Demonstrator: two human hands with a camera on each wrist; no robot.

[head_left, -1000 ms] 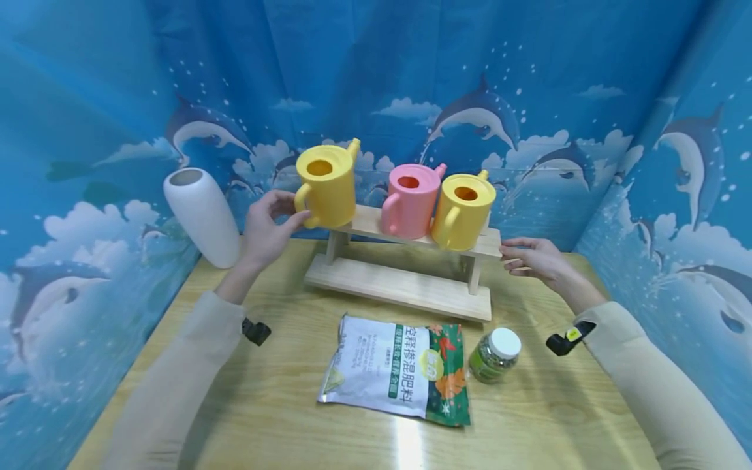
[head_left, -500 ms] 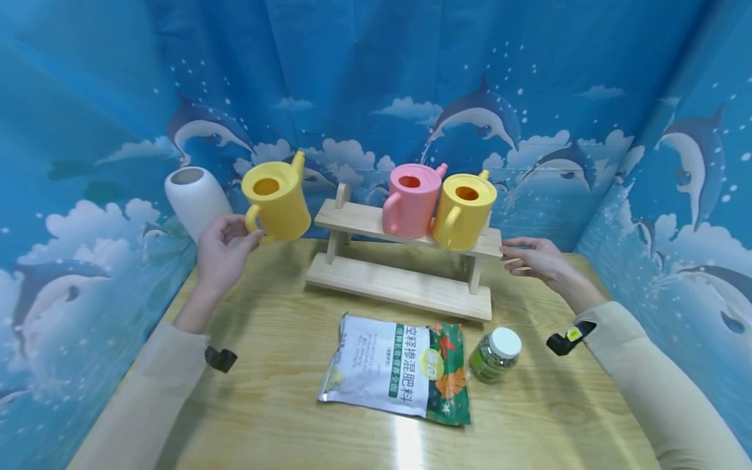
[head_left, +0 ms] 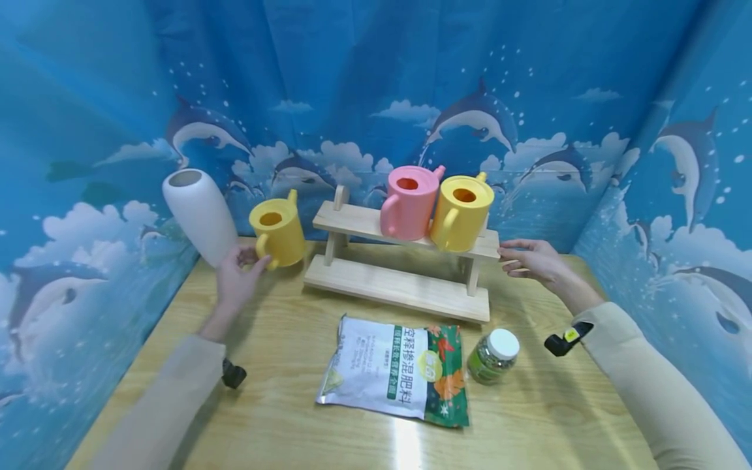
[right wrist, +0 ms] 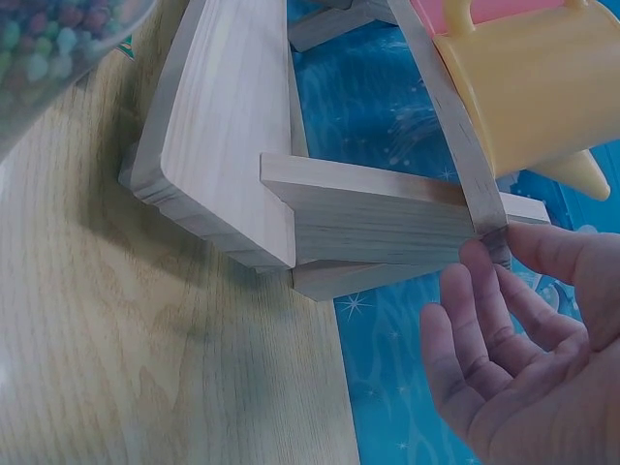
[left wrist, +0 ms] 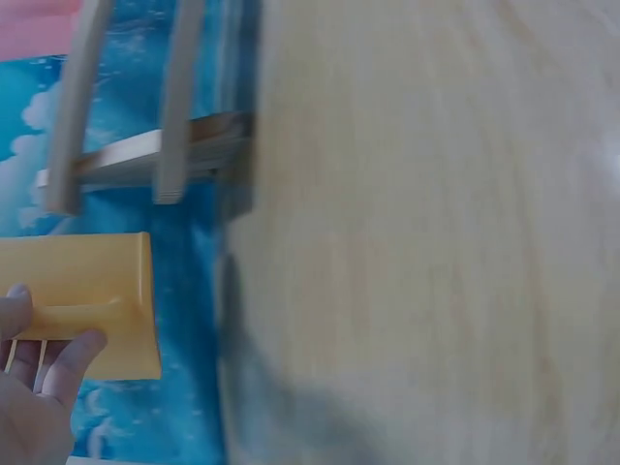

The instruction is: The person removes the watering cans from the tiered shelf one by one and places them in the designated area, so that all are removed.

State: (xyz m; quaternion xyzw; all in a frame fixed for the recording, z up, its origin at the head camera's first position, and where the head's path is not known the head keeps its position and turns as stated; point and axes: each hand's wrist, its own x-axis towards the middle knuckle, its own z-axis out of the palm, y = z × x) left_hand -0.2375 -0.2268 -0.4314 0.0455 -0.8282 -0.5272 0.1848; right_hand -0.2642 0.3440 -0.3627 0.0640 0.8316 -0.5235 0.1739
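By its handle, my left hand point(head_left: 237, 277) holds a yellow watering can point(head_left: 283, 234), left of the wooden two-tier shelf point(head_left: 399, 285). A strip of blue backdrop shows between the can's base and the table in the left wrist view, where fingers point(left wrist: 73, 363) and thumb close on the handle. My right hand point(head_left: 534, 261) pinches the right end of the shelf's upper board point(right wrist: 455, 126), thumb on top and fingertips beneath. A pink watering can point(head_left: 409, 203) and a second yellow watering can point(head_left: 462, 214) stand side by side on that board.
Behind my left hand a white vase point(head_left: 201, 215) stands at the back left. A fertilizer bag point(head_left: 393, 371) lies in front of the shelf, beside a white-lidded jar point(head_left: 493, 356) of coloured beads. A dolphin-print curtain point(head_left: 364, 78) surrounds the wooden table point(head_left: 282, 391).
My left hand has carried the yellow watering can off the shelf's upper board, leftward and then down beside the shelf. The right hand keeps its place at the shelf's end.
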